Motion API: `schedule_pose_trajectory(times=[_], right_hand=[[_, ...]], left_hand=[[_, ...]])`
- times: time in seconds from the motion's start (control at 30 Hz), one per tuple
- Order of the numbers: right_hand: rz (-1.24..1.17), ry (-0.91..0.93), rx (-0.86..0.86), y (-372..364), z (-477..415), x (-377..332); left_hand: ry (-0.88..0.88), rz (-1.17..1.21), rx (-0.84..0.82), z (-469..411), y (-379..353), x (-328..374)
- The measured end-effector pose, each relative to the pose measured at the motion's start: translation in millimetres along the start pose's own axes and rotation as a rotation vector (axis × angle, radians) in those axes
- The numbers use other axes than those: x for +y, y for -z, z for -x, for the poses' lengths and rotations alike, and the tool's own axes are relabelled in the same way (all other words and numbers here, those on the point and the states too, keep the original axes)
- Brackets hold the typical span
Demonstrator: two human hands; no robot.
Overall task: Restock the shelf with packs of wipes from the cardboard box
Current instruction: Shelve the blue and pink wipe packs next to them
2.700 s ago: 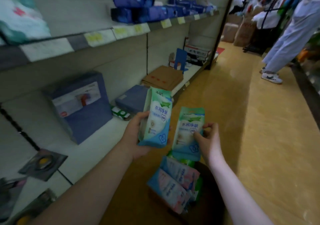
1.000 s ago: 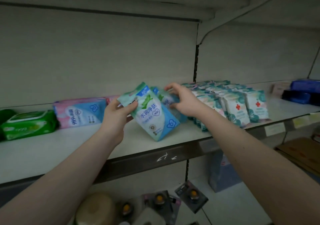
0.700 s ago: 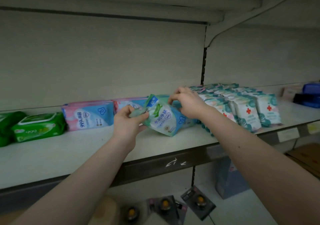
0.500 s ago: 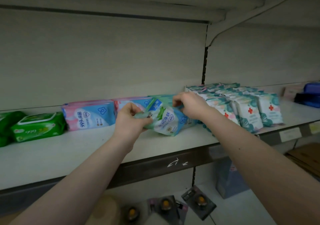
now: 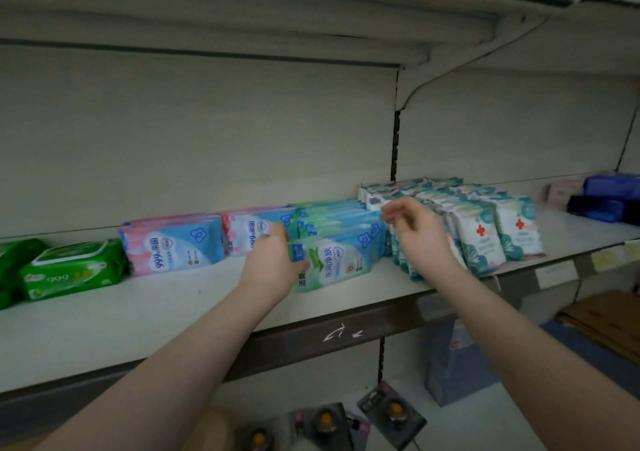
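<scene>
Behind left hand [image 5: 268, 265], wipes pack [image 5: 334, 263] partly hidden.

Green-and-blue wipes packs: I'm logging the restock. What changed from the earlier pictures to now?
Both packs went up onto the shelf. The right hand let go of its pack, now in the row; the left hand still grips the front pack, lowered against the row. Pink packs and red-cross packs stayed.
</scene>
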State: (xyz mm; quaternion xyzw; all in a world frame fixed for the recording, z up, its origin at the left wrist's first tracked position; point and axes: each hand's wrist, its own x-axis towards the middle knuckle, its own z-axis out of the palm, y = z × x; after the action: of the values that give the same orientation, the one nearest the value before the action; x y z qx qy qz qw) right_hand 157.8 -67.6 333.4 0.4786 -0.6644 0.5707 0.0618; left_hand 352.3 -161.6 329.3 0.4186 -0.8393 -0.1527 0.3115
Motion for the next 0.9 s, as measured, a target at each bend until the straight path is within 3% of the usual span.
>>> schedule_pose_trajectory(times=[0.13,0.27,0.4,0.57,0.9], right_hand=[[0.196,0.12,-0.045,-3,25,0],[0.284,-0.031,-0.129,-10,31,6],[0.28,-0.152,-0.2,-14,33,5],[0.297,-0.177,-0.292,-18,28,7],[0.136,-0.28,-0.235,-15,36,-7]], left_hand=[[0.014,0.016,0.008,-8,-12,10],[0.022,0.009,0.012,-16,-22,16],[0.049,0.081,0.038,-19,-35,27],[0.067,0.117,0.051,-18,-43,35],[0.031,0.205,0.035,-23,-47,28]])
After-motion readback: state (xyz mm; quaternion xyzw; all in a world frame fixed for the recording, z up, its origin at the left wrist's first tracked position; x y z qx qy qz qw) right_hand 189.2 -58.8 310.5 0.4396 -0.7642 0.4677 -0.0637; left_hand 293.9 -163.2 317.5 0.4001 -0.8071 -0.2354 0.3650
